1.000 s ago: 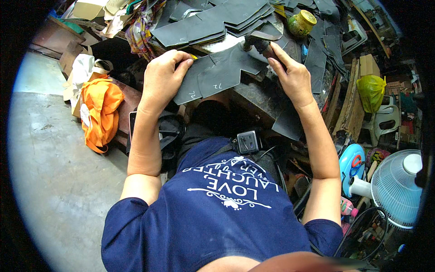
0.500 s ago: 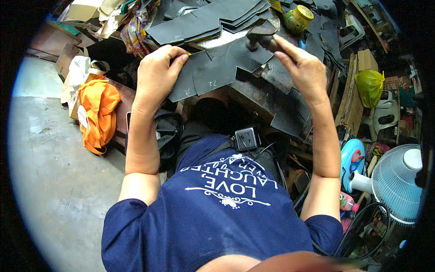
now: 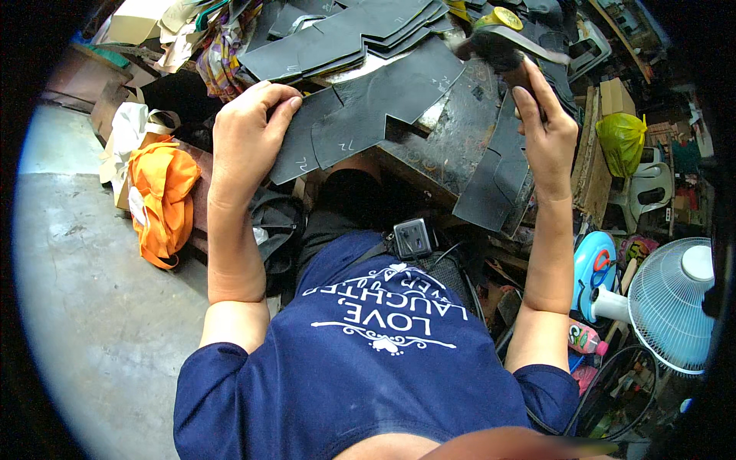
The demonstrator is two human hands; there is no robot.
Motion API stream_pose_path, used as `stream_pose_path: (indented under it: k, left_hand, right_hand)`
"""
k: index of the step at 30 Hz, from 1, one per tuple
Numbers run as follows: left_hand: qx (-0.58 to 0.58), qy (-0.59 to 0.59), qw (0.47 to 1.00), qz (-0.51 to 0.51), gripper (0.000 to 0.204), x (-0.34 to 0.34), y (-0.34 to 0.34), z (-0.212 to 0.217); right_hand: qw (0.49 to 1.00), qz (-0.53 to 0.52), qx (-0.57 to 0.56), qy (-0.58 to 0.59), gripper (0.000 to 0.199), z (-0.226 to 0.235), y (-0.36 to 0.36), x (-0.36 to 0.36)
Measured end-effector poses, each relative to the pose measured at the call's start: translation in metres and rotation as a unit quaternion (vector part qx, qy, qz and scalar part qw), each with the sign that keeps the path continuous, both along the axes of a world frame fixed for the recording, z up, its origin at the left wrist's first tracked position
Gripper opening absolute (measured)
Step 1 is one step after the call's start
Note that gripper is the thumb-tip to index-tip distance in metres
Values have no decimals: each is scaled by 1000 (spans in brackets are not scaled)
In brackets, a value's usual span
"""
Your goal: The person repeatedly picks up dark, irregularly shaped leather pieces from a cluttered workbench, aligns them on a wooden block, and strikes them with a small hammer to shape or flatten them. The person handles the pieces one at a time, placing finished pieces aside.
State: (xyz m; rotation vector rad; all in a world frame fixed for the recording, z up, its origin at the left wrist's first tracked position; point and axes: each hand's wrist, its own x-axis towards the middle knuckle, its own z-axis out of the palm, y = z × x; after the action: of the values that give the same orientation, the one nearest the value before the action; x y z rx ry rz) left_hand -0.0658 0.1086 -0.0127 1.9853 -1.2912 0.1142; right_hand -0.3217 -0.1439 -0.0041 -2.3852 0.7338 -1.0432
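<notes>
So the left hand point(image 3: 249, 142) has thumb and fingers pinched narrow at the left edge of a black notched sheet point(image 3: 376, 107). Sheet lies to that hand's right, long axis slanting away toward the other side, so the left is clearly closer. The right hand point(image 3: 548, 138) is curled round a hammer point(image 3: 497, 47), its head beyond the fingers, near the sheet's far end. Writing: white handwritten marks toward both sheet ends, plus upside-down white lettering on the navy T-shirt point(image 3: 368, 383), bodyward of both hands.
</notes>
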Motion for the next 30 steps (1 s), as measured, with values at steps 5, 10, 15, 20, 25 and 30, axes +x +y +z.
stream_pose_path:
  k: [5,10,15,20,25,30]
  left_hand:
    - [-51,-29,997,-40,10,-5,-3,13]
    - [-114,-117,985,-64,10,10,-1,40]
    - [-117,-97,987,-52,11,46,-19,57]
    - [-170,-13,969,-178,8,39,-4,75]
    - [-197,-19,972,-124,11,52,-2,94]
    - [-197,21,973,-117,16,98,-40,60]
  right_hand:
    - [984,-19,-3,180,40,-20,7,-6]
    - [985,-22,169,23,42,-13,-3,-26]
    - [987,-66,149,0,40,-2,-3,-52]
    - [996,-70,50,-1,41,2,-3,-73]
    - [987,-101,114,-43,41,4,-4,-85]
    - [987,-112,103,-50,41,2,-2,-91]
